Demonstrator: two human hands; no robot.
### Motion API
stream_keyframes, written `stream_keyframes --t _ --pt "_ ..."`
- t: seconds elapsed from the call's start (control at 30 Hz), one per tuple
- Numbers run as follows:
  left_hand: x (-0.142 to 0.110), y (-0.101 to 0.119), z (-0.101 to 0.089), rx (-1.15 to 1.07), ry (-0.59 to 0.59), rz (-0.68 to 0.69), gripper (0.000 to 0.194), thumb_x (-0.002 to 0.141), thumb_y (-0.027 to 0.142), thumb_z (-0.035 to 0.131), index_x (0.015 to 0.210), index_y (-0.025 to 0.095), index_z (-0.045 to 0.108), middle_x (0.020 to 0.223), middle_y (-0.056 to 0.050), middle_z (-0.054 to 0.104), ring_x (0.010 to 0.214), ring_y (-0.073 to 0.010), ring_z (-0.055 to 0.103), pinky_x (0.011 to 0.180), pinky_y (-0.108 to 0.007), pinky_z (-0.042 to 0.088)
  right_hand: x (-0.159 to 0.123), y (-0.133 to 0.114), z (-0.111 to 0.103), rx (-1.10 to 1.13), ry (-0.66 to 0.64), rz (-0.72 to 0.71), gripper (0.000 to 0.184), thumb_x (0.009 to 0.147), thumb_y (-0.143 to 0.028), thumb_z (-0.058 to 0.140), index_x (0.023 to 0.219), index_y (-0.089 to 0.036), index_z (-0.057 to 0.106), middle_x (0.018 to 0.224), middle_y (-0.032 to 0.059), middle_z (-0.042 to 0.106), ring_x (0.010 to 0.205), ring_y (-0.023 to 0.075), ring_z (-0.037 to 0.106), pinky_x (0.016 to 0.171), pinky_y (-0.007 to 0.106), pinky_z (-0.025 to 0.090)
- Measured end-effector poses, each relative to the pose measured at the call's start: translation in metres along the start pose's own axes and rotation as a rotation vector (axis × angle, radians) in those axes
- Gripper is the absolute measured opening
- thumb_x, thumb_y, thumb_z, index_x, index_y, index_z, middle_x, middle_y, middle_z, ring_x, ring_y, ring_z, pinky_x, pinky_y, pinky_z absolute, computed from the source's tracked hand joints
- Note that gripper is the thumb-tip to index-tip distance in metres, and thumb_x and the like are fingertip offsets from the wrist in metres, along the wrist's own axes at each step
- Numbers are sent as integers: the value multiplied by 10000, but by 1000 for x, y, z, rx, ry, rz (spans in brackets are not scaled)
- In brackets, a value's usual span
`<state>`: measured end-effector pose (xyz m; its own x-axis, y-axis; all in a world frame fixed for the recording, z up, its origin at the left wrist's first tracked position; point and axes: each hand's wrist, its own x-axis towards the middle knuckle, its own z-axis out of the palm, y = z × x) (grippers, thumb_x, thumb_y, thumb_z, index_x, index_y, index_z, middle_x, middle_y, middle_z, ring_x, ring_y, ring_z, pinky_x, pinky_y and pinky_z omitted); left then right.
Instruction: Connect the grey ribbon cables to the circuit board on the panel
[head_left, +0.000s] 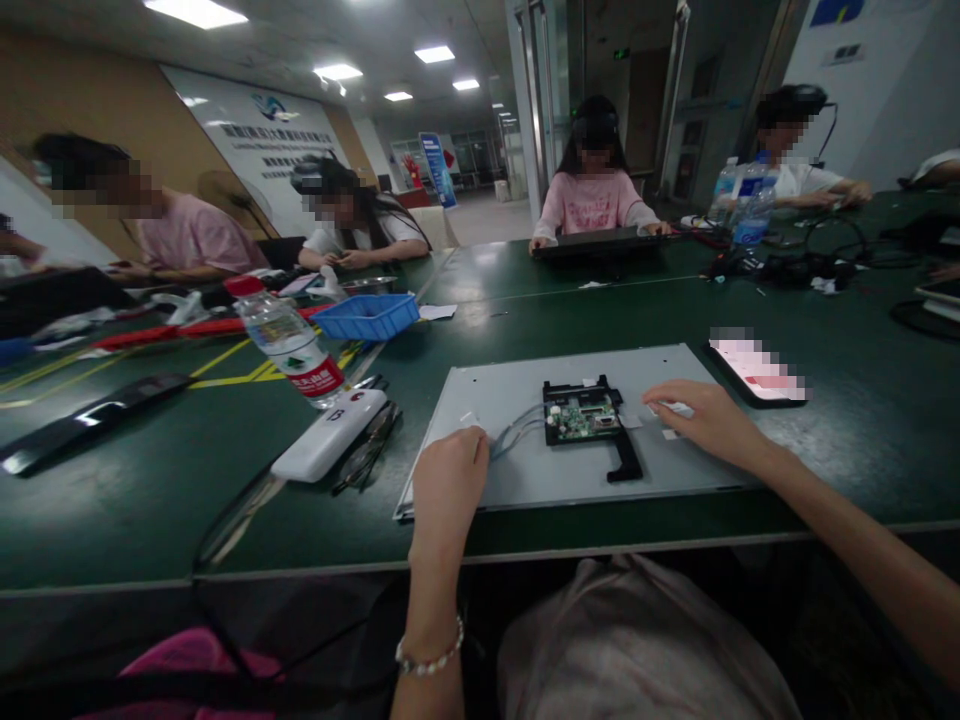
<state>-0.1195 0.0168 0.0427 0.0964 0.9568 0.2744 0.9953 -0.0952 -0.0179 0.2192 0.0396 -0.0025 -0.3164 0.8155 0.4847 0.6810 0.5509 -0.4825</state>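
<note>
A grey metal panel (525, 470) lies flat on the green table in front of me. A small green circuit board in a black frame (589, 415) sits near its middle, with thin wires (517, 432) running left from it. My left hand (448, 485) rests on the panel's left part, fingers curled at the end of the wires. My right hand (709, 420) lies on the panel's right side, fingers pressed on a small white piece (671, 409) beside the board.
A phone (757, 372) with a lit screen lies right of the panel. A white power bank (330, 434), glasses (367, 455) and a water bottle (289, 345) are to the left, with a blue tray (367, 318) behind. Several people sit around the table.
</note>
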Motion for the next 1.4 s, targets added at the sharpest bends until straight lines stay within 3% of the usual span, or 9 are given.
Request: stream_keyframes --t 0.17,0.33,0.53,0.73,1.03,1.13,1.23,1.33,1.4 --pt "-12 18 -9 7 59 82 283 936 247 373 912 191 649 934 -83 704 885 -235 647 781 -331 440 -1 1 0 -25 -17 -1 221 876 -255 492 1001 -226 672 1052 53 702 988 241 643 884 410 501" --pt "-19 33 -8 -67 33 162 240 930 250 395 871 195 622 903 -68 697 884 -233 635 823 -347 429 -1 4 2 -46 -26 -16 222 875 -256 493 999 -221 673 1053 55 703 993 245 643 892 420 498" --pt "-14 32 -1 -75 105 37 256 960 295 339 1027 178 557 903 -78 685 856 -238 637 787 -345 428 -2 1 0 -42 -30 -12 226 877 -246 484 1000 -222 672 1049 54 702 986 237 642 883 415 501" --pt "-9 28 14 -37 5 6 155 908 248 432 1011 175 522 897 -83 674 878 -248 639 753 -328 436 -1 -3 -1 -39 -42 -9 217 876 -245 488 990 -223 671 1036 52 703 981 234 642 880 398 500" --pt "-10 30 13 -21 -87 9 191 907 270 461 1061 162 496 1043 -105 658 1028 -252 609 891 -375 423 -1 -5 -4 -28 -84 -1 221 891 -231 472 1007 -203 658 1052 64 688 997 218 625 892 380 481" --pt "-10 24 17 -90 -34 12 276 890 311 504 1131 176 495 1163 -107 625 1100 -255 577 927 -394 420 -1 -7 -4 -26 -86 3 220 899 -236 465 1000 -210 660 1048 60 690 993 215 627 888 374 480" --pt "-11 20 19 -150 101 9 333 874 351 537 1158 179 518 1299 -125 546 1195 -271 515 981 -409 397 0 -8 -3 -30 -82 -6 218 899 -253 475 1006 -213 661 1054 54 691 996 212 627 891 370 480" --pt "-13 19 16 -215 212 68 309 897 351 501 1146 174 548 1284 -117 556 1190 -263 514 1003 -411 386 1 -7 -2 -57 -104 -48 223 875 -272 521 1044 -213 654 1089 49 686 1014 214 624 907 373 474" --pt "-16 21 12 -244 202 146 302 889 340 515 1141 179 558 1239 -97 589 1151 -248 538 993 -396 399 2 -7 1 -88 -132 -75 242 858 -285 549 1068 -212 646 1101 51 684 1025 220 622 909 378 472"
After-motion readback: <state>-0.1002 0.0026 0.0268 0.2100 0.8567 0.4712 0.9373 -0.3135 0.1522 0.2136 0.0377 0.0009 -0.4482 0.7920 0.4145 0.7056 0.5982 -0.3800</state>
